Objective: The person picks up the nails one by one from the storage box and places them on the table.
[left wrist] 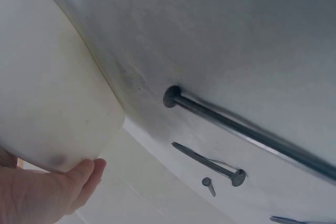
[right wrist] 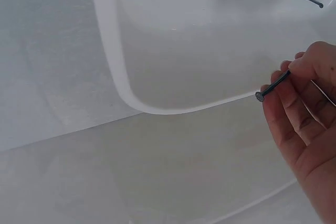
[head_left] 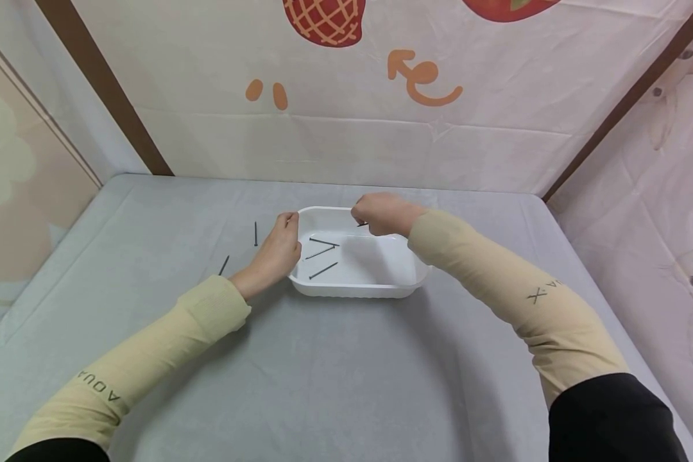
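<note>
A white rectangular tray [head_left: 355, 290] stands on the table. My left hand [head_left: 274, 252] grips its left rim; in the left wrist view the fingers [left wrist: 86, 179] show at the edge of the tray wall [left wrist: 58, 77]. Above the tray's far right part, my right hand [head_left: 384, 213] pinches a dark metal nail [right wrist: 274, 86] between thumb and fingers, its flat head sticking out. Three nails lie on the tray floor toward the left, among them the lowest nail [head_left: 323, 270]. Left of the tray, a nail [head_left: 256, 234] lies beyond my left wrist.
Another nail [head_left: 224, 265] lies partly behind the left sleeve, and the left wrist view shows several nails on the table, one large nail [left wrist: 252, 135] closest. A grey cloth [head_left: 346, 378] covers the table. Behind it hangs a printed curtain [head_left: 346, 147].
</note>
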`<state>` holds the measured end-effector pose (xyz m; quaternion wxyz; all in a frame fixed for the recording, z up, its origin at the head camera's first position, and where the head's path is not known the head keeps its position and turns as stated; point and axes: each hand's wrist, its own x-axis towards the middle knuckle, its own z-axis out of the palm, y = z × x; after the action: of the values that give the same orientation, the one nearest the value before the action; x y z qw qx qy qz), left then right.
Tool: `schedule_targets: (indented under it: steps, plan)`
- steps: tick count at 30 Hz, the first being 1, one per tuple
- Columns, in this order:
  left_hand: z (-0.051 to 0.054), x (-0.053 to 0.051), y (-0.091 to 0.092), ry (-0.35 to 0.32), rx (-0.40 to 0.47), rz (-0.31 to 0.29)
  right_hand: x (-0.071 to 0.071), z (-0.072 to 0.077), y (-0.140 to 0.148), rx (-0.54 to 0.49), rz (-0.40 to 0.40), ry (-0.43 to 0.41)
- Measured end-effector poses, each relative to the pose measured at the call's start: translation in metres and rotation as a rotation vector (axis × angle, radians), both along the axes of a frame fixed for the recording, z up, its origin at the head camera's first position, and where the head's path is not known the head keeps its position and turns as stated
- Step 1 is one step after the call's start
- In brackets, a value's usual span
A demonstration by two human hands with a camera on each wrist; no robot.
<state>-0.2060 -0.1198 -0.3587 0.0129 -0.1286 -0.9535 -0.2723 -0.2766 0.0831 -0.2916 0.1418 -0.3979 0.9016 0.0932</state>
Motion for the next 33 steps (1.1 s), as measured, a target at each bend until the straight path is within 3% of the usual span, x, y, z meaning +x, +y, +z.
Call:
schedule_targets:
  steps: [15,26,33]
  plan:
    - [0.000,0.000,0.000,-0.008,-0.002,0.006,0.000,0.000,0.012,-0.043,-0.021,-0.002]
    - [0.000,0.001,0.000,-0.012,0.000,-0.001,-0.001,-0.001,0.028,-0.146,-0.009,0.012]
    - [0.000,0.001,0.000,-0.011,0.004,-0.008,0.000,0.000,0.036,-0.182,-0.049,0.005]
